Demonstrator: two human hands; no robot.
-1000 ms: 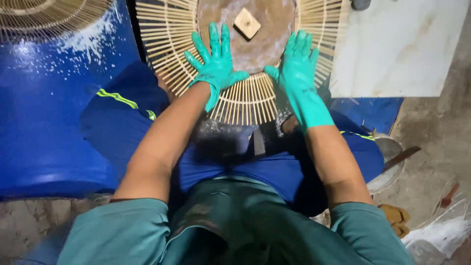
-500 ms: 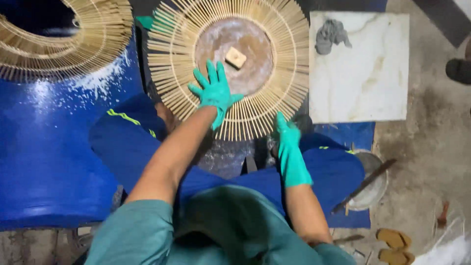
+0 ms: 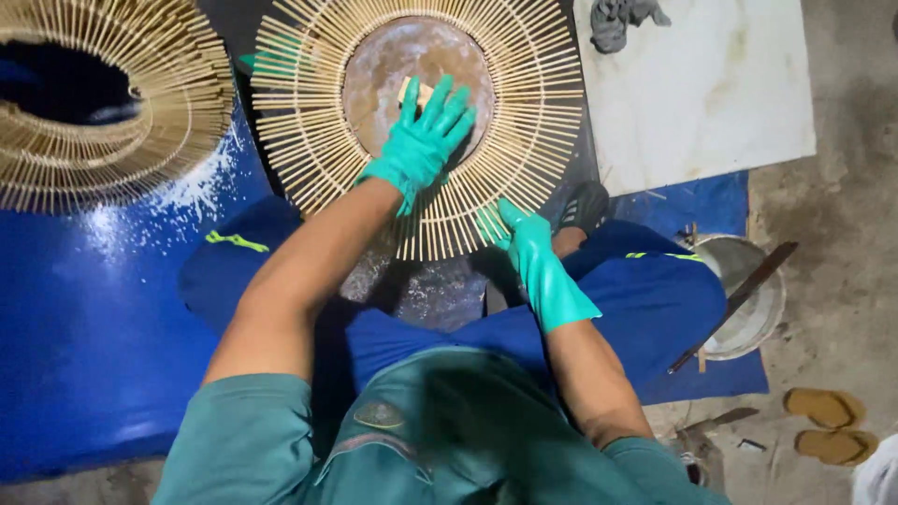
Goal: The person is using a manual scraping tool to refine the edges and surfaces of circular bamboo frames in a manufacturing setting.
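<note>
A round sunburst of thin bamboo sticks (image 3: 309, 140) lies in front of me, its sticks radiating from a brown central disc (image 3: 383, 65). My left hand (image 3: 421, 140), in a green glove, rests flat with spread fingers on that disc, partly covering a small pale wooden block (image 3: 410, 89). My right hand (image 3: 524, 238), also in a green glove, grips the lower right edge of the stick ring, its fingers curled over the stick ends. My blue-trousered legs lie under the piece.
A stack of similar bamboo rings (image 3: 103, 103) sits at the upper left on a blue sheet (image 3: 84, 318) dusted with white powder. A white slab (image 3: 702, 84) with a grey rag (image 3: 622, 19) is at upper right. A metal bowl (image 3: 748, 299) with a long blade, and sandals (image 3: 828, 425), lie right.
My left hand has slid up from the ring's lower sticks onto the central disc and block. My right hand has dropped from the sticks to the ring's lower right edge and closed on it.
</note>
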